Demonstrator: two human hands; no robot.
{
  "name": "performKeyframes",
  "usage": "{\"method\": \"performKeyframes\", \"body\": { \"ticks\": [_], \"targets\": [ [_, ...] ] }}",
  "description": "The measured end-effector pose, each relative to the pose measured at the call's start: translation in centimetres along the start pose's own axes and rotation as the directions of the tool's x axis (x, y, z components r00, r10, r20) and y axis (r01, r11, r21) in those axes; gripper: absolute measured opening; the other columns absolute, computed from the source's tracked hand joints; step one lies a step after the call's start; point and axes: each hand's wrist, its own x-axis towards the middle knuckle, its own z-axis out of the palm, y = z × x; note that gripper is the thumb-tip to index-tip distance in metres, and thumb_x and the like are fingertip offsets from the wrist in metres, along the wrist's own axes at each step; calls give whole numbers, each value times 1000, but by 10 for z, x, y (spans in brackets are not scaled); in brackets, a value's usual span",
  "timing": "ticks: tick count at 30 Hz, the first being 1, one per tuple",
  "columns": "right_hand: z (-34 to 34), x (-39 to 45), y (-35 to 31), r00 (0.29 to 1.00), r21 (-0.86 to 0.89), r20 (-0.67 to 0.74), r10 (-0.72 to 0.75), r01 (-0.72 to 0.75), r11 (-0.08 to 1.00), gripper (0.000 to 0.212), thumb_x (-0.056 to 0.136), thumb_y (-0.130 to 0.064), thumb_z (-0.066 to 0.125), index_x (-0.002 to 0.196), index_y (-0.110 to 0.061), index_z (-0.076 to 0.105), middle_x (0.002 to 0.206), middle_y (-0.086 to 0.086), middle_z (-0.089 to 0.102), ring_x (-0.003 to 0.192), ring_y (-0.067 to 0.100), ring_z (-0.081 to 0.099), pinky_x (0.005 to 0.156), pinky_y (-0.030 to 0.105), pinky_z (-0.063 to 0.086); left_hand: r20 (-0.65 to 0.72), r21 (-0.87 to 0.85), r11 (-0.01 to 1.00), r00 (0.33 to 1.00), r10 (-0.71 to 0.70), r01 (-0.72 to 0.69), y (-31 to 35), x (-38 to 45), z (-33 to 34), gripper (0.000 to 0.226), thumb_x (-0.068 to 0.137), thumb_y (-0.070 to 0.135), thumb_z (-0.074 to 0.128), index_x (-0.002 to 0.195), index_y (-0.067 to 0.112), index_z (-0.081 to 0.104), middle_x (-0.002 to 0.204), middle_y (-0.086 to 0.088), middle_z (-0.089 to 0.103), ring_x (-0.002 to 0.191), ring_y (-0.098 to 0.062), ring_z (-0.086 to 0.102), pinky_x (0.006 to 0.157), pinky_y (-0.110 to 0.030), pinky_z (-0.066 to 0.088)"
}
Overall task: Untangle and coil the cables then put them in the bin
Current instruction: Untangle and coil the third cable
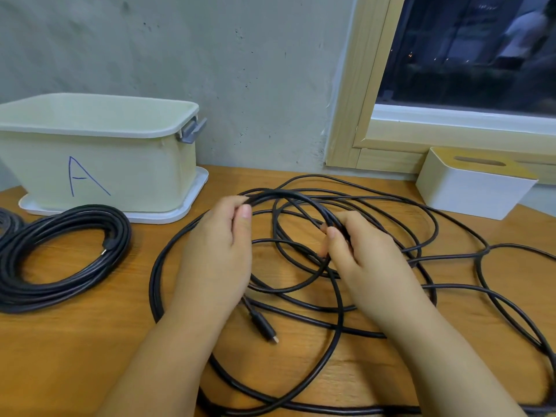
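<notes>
A long black cable (421,212) lies in loose tangled loops over the middle and right of the wooden table. My left hand (219,251) pinches a bundle of its strands at the top of a loop. My right hand (361,251) grips the same bundle a little to the right. One plug end (264,326) of the cable rests on the table between my forearms. A second black cable (60,257) lies coiled at the left. The pale bin (99,152), marked with a blue letter A, stands on its lid at the back left.
A white tissue box (472,188) with a yellow top stands at the back right under the window frame (355,115). Another dark cable (9,221) shows at the far left edge. A grey wall (240,70) backs the table.
</notes>
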Motion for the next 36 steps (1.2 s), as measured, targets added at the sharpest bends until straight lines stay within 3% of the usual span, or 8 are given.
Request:
{"method": "performKeyframes", "body": {
  "ticks": [2,7,14,19,22,27,32,36],
  "targets": [
    [1,0,-1,998,-42,34,-45,46,998,24,94,-37,33,107,-29,52,79,-10,59,72,5,57,70,31,52,122,112,986,987,108,-122,0,-1,0,37,94,41,36,129,40,48,106,20,55,96,4,51,77,-17,42],
    [3,-3,-1,986,-27,7,-169,169,985,40,89,-44,30,121,-32,50,86,-15,60,80,4,57,72,32,50,155,156,912,922,356,-378,-1,-2,-2,41,92,48,32,133,51,38,75,12,46,72,-8,48,57,-20,39],
    [2,-3,3,986,3,101,-134,134,991,47,91,-42,49,135,-43,33,103,-21,56,96,-1,53,83,18,46,-30,-118,977,984,173,-175,0,-1,0,31,99,23,44,108,50,58,102,35,61,102,20,49,79,4,31],
    [6,-1,2,973,44,61,-223,221,974,37,96,-35,40,133,-40,44,76,-24,52,79,-4,53,69,15,42,63,50,981,981,185,-188,-6,2,-3,30,99,39,35,122,47,54,92,21,59,88,6,54,72,-13,42],
    [9,0,3,950,22,42,-310,309,951,32,98,-33,39,129,-36,50,81,-29,51,84,-3,54,71,17,44,163,142,930,935,315,-338,-3,1,-5,42,90,54,33,131,54,38,88,18,48,82,-1,51,65,-17,42],
    [10,-2,4,946,78,-46,-322,325,942,26,96,-36,42,119,-40,53,79,-31,54,84,-4,56,70,14,44,163,109,904,905,393,-412,0,1,-8,48,90,49,37,137,57,28,77,7,41,71,-14,46,63,-32,39],
    [8,-3,-1,960,266,-101,-261,279,923,15,90,-43,49,103,-47,52,99,-28,60,92,-5,59,77,11,46,210,127,912,909,359,-390,-1,2,-9,49,89,50,32,137,57,26,80,10,42,74,-12,47,61,-32,42],
    [4,-2,-1,968,351,-155,-197,240,905,18,96,-25,49,99,-40,59,86,-19,62,84,0,59,72,8,43,227,87,943,929,294,-320,-7,2,-6,42,88,52,30,128,52,41,99,12,60,95,-6,56,78,-36,50]
  ]
}}
